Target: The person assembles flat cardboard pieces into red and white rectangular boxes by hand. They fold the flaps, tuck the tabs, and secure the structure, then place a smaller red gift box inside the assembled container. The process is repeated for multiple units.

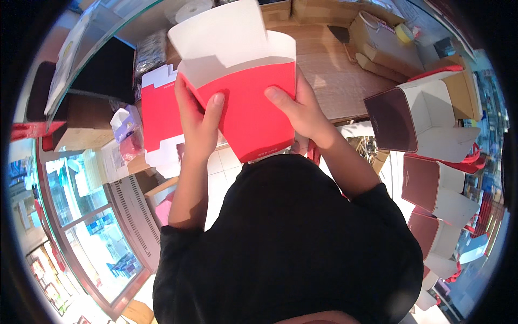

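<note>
At ten o'clock lies a flattened red-and-white carton (162, 105). At twelve, the left hand (198, 124) and right hand (305, 112) pinch an open-topped red carton (248, 110), its lower-edge print too small to read. Around three, brown-fronted boxes (391, 119) stand open.

Carton (253, 108): being held between left hand (200, 124) and right hand (303, 113), partly hiding the table (329, 75) behind. Flat carton blank (161, 114): lying left of the left hand. Packet (125, 123): sitting left of the blank. Cardboard box (379, 43): resting on the table's far right. Open boxes (392, 121): forming a row, right of the right hand.
</note>
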{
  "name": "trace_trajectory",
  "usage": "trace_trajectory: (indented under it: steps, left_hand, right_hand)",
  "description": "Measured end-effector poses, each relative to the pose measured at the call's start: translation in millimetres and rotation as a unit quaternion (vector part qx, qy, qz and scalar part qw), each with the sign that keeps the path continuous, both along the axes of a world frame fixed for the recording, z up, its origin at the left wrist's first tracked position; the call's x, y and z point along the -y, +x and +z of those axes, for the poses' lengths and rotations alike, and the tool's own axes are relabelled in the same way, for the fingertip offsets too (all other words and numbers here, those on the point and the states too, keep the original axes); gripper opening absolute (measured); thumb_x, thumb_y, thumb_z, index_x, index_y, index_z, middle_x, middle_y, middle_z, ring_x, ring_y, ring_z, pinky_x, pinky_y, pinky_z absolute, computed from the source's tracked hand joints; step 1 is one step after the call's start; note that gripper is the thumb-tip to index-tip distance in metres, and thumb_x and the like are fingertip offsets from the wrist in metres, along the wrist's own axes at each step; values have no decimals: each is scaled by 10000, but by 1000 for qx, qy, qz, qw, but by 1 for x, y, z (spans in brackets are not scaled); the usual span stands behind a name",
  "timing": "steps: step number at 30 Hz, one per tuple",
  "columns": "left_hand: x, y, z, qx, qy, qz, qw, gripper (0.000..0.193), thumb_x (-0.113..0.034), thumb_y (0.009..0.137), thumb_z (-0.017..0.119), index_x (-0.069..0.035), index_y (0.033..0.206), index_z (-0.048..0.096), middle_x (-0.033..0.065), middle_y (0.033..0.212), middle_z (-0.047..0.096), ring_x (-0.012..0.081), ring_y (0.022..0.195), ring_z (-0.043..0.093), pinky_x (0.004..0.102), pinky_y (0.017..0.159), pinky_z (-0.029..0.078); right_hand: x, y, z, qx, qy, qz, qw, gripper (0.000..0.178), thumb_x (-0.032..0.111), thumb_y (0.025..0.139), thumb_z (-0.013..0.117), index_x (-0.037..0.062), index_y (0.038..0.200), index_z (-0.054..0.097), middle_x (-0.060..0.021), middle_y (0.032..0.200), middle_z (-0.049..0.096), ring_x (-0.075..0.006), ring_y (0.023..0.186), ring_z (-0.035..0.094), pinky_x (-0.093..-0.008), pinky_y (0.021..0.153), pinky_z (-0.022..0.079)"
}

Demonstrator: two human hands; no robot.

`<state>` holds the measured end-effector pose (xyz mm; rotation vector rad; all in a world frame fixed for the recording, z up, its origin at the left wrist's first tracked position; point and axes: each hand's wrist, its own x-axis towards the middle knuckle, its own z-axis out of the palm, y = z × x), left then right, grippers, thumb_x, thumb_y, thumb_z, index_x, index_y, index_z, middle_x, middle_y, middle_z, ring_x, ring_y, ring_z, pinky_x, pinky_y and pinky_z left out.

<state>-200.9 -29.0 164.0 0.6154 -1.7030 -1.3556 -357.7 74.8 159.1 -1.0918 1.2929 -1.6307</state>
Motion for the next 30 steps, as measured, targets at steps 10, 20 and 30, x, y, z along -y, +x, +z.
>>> trace_trajectory:
  steps: [10, 20, 30]
  left_hand:
    - [-7, -4, 11, -39, -98, -1, 994, 774, -369, 881, 490, 21, 1392, 58, 216, 1242, 389, 265, 1119, 441, 372, 924, 375]
    - [6, 11, 9, 21, -172, -50, 984, 507, -254, 784, 644, -53, 1213, 464, 140, 1110, 492, 233, 1007, 509, 334, 833, 425]
    - [16, 18, 22, 38, -200, -89, 975, 276, -140, 780, 613, -19, 1024, 570, 109, 938, 554, 194, 857, 542, 282, 735, 433]
  right_hand:
    - [3, -9, 15, -119, -108, -15, 987, 799, 204, 804, 595, 42, 1410, 100, -175, 1368, 300, -243, 1230, 359, -373, 1009, 298]
    - [-3, -7, 28, -151, -91, -9, 984, 515, 126, 755, 637, 72, 1220, 420, -100, 1135, 470, -175, 1022, 491, -307, 876, 399]
    - [-1, -23, 26, -210, -123, 20, 970, 366, 6, 692, 677, 15, 1027, 531, -89, 1065, 473, -135, 924, 501, -255, 789, 413]
